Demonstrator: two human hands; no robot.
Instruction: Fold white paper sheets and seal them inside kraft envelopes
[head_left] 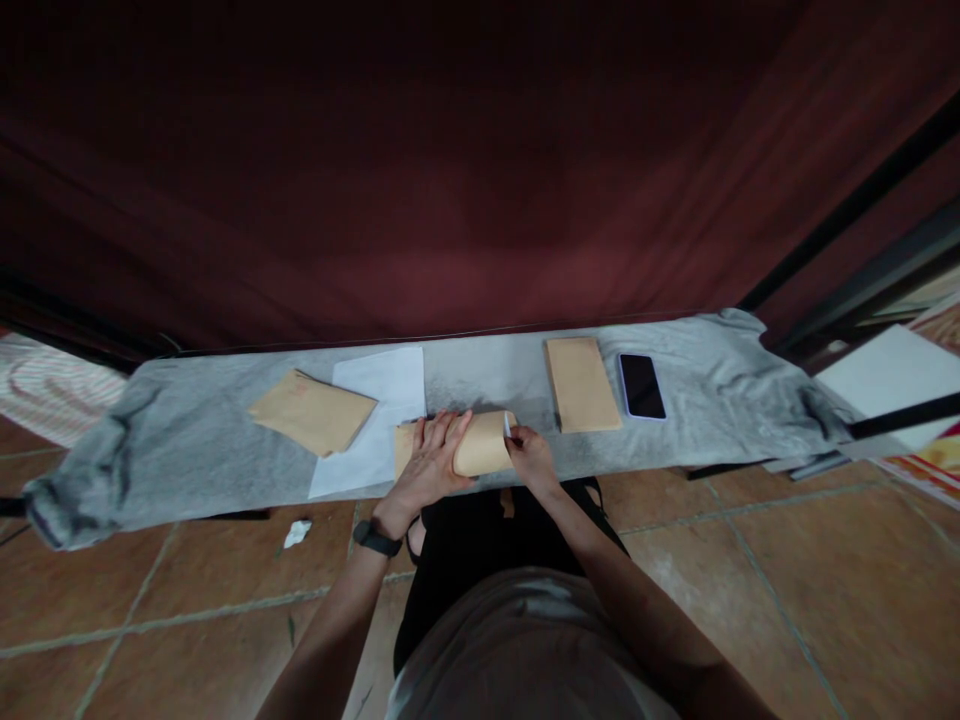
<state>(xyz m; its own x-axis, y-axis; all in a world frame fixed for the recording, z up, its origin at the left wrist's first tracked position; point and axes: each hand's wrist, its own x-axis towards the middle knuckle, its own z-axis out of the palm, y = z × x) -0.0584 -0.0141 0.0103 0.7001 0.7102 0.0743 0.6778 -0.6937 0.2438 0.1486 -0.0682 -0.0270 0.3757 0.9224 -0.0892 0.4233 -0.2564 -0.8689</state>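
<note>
A brown envelope (486, 447) lies on the grey cloth-covered table (480, 375) right in front of me. My left hand (433, 457) rests flat on its left half, fingers spread, a black watch on the wrist. At the envelope's right end my right hand (529, 453) pinches a small white paper edge (507, 425). White paper sheets (379, 400) lie just left of the envelope, partly under it.
A stack of brown envelopes (312, 411) sits at the left, another brown envelope stack (581, 383) at the right with a black phone (642, 386) beside it. A dark red curtain hangs behind the table. A crumpled paper scrap (298, 532) lies on the tiled floor.
</note>
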